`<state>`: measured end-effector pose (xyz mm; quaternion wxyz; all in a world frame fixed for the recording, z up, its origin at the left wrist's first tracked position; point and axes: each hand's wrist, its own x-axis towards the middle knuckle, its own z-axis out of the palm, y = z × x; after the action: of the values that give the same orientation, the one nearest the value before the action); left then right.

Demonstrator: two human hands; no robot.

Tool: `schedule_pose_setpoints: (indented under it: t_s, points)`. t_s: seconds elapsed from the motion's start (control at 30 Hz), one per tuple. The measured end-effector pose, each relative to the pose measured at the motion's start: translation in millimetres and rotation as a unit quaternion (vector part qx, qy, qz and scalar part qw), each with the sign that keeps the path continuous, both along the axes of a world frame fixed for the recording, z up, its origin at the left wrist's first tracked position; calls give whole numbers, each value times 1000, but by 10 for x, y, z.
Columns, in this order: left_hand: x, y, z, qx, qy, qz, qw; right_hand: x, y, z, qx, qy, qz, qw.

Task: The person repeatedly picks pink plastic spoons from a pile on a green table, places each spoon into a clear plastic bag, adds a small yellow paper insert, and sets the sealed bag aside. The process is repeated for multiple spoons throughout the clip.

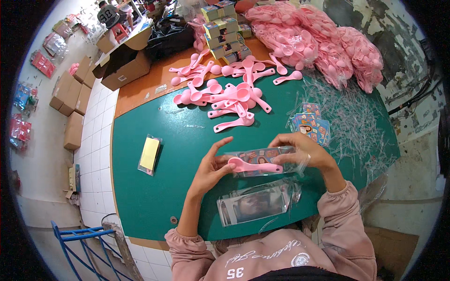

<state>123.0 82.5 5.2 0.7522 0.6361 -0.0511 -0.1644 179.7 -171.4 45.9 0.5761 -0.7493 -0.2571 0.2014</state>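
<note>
Between my hands is a clear plastic bag with a printed card in it. A pink measuring spoon lies along the card, its bowl to the left; I cannot tell whether it is fully inside the bag. My left hand pinches the bowl end with the thumb, index finger raised. My right hand is closed on the bag's right end, its fingertips partly hidden by plastic. Just below lies a stack of clear bags on the green tabletop.
Loose pink spoons are heaped at the table's far middle. Printed cards and clear plastic strips lie to the right. A packed pouch with a yellow card sits left. Behind stand card stacks, spoon bags and a carton.
</note>
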Motion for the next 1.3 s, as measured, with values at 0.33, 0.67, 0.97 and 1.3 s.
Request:
schedule_pose_setpoints:
  t_s: [0.33,0.67,0.97,1.3]
  points:
    - [-239,-293,-81,211,-111,128,963,-247,170,74,-159,-135,-152,966]
    - [-649,-444,-78,-75,154,4,985,-813,273,-114,-230,-277,45,932]
    - [-643,-474,-34,-16,159,67,985,-820,306,-200,-197,-265,65,942]
    - [-665,-498,-126,60,117,58,990,-827,340,-194,-305,-374,31,875]
